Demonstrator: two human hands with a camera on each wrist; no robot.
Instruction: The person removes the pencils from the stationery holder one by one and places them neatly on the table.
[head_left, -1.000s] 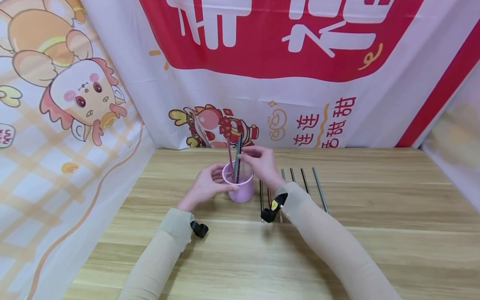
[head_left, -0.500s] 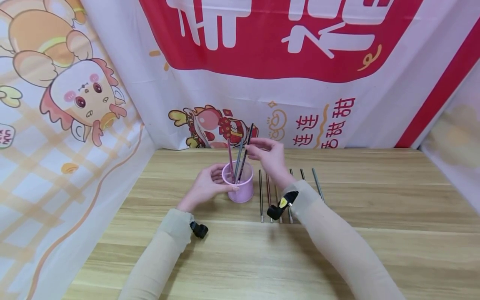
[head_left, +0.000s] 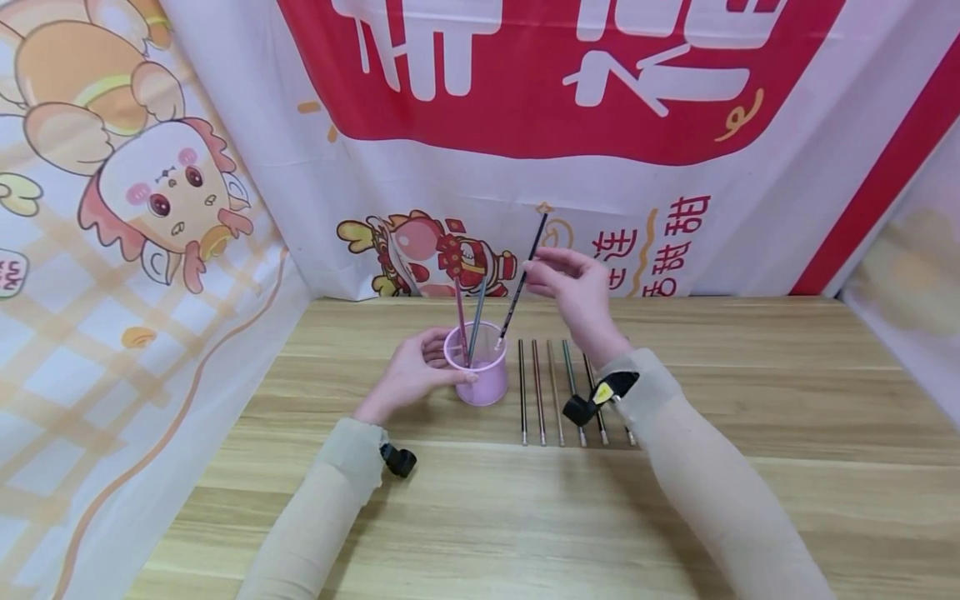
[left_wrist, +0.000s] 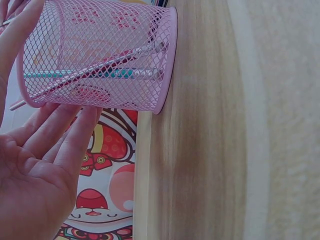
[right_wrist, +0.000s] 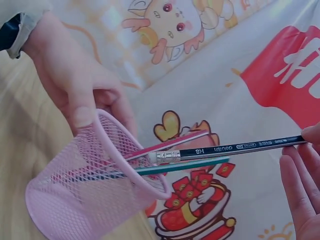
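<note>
A pink mesh pencil cup (head_left: 483, 387) stands upright on the table. My left hand (head_left: 408, 371) holds it from the left, thumb at the near rim and fingers along the far side. A pink pencil (head_left: 461, 310) and a teal pencil (head_left: 478, 310) lean inside it, eraser ends down. Above the cup's right side, my right hand (head_left: 576, 292) pinches a black pencil (right_wrist: 225, 149) marked HB near its upper end. That pencil is tilted, and its eraser end overlaps the mouth of the cup in the right wrist view.
Right of the cup, several pencils lie side by side on the wooden table (head_left: 480, 517), among them a tan pencil (head_left: 556, 392) and a dark red pencil (head_left: 538, 392). My right forearm covers part of the row. A printed cloth (head_left: 435, 175) hangs behind the table.
My right hand has moved up and to the right, drawing the black pencil upward out of the cup. The left hand and the cup have stayed in place.
</note>
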